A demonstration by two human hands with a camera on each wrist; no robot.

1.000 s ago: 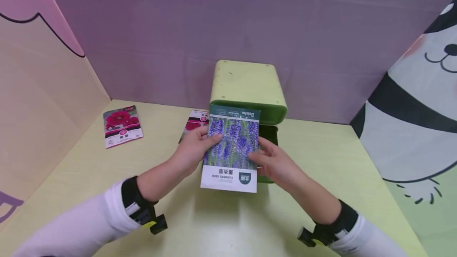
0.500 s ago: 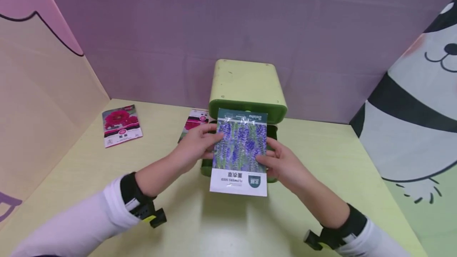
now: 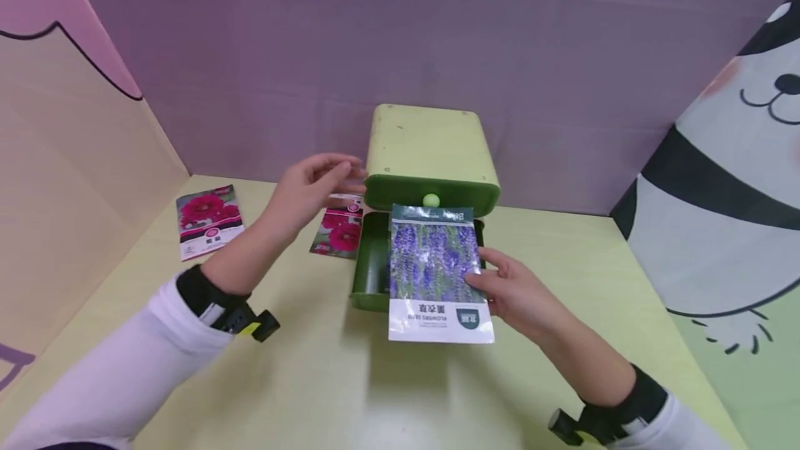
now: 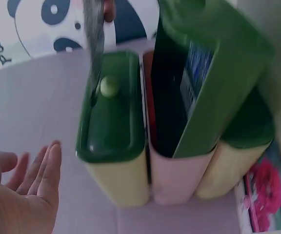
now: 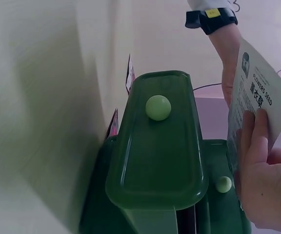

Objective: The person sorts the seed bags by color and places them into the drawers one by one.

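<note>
The right hand pinched the lavender seed packet by its 3 o'clock edge, holding it flat over the open green drawer, presumably lined up to drop in. The left hand hovered empty, fingers spread, at the cabinet's 9 o'clock side.

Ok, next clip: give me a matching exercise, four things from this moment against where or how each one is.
Things:
1. lavender packet
2. left hand
3. lower drawer
4. red packet

States:
A. pulled open
B. flat on the table, far left
C. pinched by the right hand over the drawer
D. open in the air beside the box, holding nothing

Pairs: 1-C, 2-D, 3-A, 4-B
</note>
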